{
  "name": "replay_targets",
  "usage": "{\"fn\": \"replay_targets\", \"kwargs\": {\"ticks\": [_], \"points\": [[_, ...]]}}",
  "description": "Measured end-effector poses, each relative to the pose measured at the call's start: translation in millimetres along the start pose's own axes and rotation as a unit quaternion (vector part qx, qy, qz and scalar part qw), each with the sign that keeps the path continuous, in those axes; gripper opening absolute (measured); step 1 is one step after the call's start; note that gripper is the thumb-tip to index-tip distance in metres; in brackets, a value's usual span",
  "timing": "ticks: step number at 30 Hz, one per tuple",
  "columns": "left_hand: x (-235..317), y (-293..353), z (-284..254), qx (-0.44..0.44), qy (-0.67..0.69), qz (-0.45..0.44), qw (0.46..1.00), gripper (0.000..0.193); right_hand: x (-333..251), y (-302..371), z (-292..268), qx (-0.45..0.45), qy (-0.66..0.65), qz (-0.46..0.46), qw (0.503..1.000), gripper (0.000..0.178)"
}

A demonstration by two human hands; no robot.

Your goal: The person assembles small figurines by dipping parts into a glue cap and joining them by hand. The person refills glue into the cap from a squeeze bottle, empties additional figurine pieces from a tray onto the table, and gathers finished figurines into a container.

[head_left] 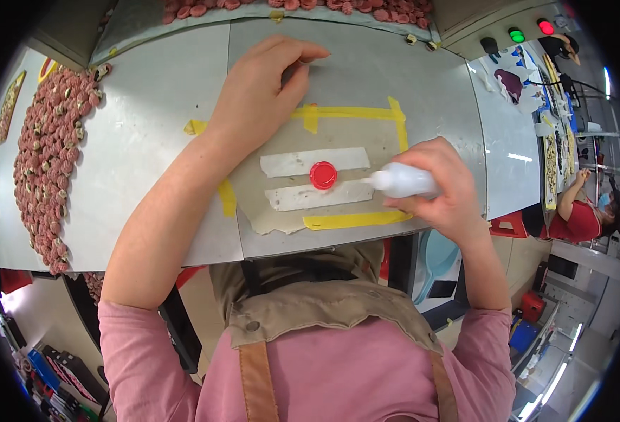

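My right hand (445, 184) is wrapped round a whitish squeeze bottle (403, 180), tilted on its side with its narrow nozzle pointing left. Just left of the nozzle is a small round red piece (323, 175), resembling a cap. It lies between two white strips (315, 162) on a beige sheet (282, 224), which yellow tape (356, 221) borders on the grey table. Farther back, my left hand (271, 79) reaches over the tabletop, index finger stretched out and thumb apart from it. Nothing shows between them; its other fingers are partly hidden.
Many small pink, ridged pieces (53, 155) cover the table's left side. More pink pieces (296, 5) lie along the back edge. A panel with green and red buttons (517, 34) stands at the back right. A person in red (581, 214) is at the far right.
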State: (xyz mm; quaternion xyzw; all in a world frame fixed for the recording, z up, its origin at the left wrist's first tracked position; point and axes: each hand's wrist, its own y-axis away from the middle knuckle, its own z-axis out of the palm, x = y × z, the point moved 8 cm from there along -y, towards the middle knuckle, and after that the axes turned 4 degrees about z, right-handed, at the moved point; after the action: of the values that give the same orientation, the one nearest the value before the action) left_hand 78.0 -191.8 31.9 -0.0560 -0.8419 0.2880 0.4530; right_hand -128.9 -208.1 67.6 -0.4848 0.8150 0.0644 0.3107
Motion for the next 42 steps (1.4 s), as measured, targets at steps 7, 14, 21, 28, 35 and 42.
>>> {"fn": "replay_targets", "kwargs": {"ticks": [7, 14, 21, 28, 35, 42], "points": [[0, 8, 0, 0.004, -0.004, 0.003, 1.000, 0.022, -14, 1, 17, -0.046, 0.116, -0.059, 0.990, 0.044], [-3, 11, -1, 0.009, -0.018, 0.006, 1.000, 0.021, -18, -4, 21, -0.049, 0.154, -0.078, 0.984, 0.042], [1, 0, -5, 0.006, -0.021, 0.025, 0.999, 0.020, -14, -9, 16, -0.032, 0.145, -0.074, 0.986, 0.042], [11, -8, 11, -0.017, -0.030, -0.007, 0.999, 0.018, 36, 7, -24, 0.026, -0.021, 0.062, 0.998, 0.037], [30, -12, 16, -0.034, -0.044, -0.049, 0.997, 0.020, 148, 24, -123, 0.224, -0.155, 0.247, 0.930, 0.048], [18, -13, 25, -0.037, -0.045, -0.105, 0.993, 0.022, 260, -6, -195, 0.342, -0.109, 0.270, 0.893, 0.048]]}}
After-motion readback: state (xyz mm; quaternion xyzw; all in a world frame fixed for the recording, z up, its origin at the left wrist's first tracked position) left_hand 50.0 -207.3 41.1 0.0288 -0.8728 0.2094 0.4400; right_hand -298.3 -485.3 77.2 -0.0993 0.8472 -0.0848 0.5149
